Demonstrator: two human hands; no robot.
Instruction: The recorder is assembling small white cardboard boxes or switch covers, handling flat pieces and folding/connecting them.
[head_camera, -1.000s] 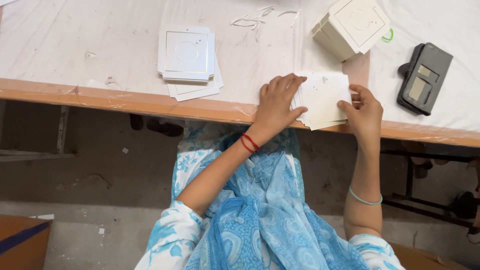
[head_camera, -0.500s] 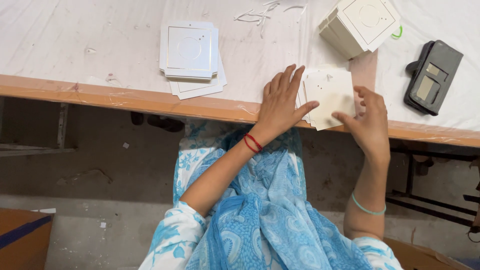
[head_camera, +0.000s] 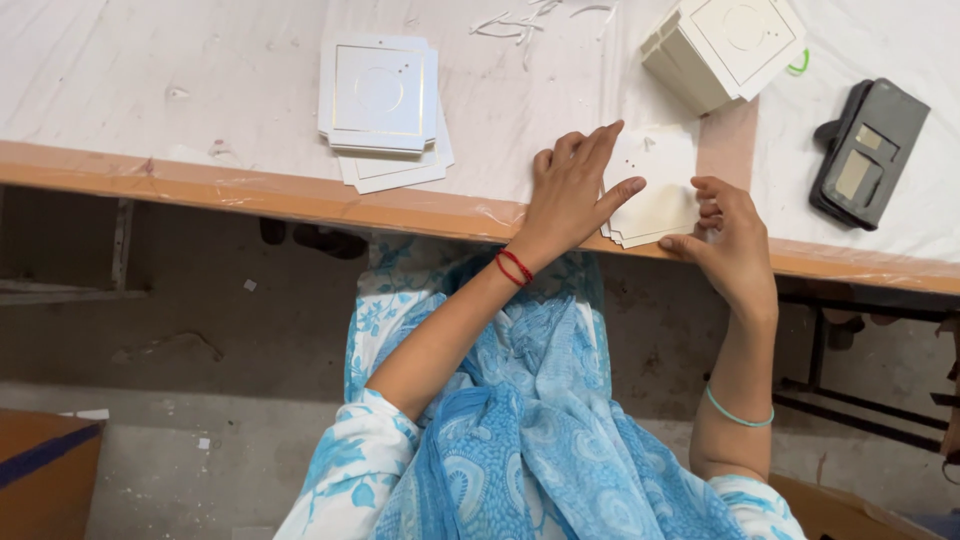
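My left hand (head_camera: 575, 185) lies flat, fingers spread, on the left side of a small stack of white square cards (head_camera: 660, 185) at the table's front edge. A red thread band sits on that wrist. My right hand (head_camera: 728, 238) pinches the stack's lower right corner between thumb and fingers; a green bangle is on that forearm. The cards have small punched holes near the top.
A second stack of white cards with a circle outline (head_camera: 380, 95) lies to the left on the white table (head_camera: 150, 80). A tall pile of cards (head_camera: 720, 45) stands at the back right, a black hole punch (head_camera: 868, 152) further right. Paper scraps lie at the back.
The view has shifted slightly. My left hand has slid up and left over the cards, and my right hand has shifted its grip toward the stack's lower corner.
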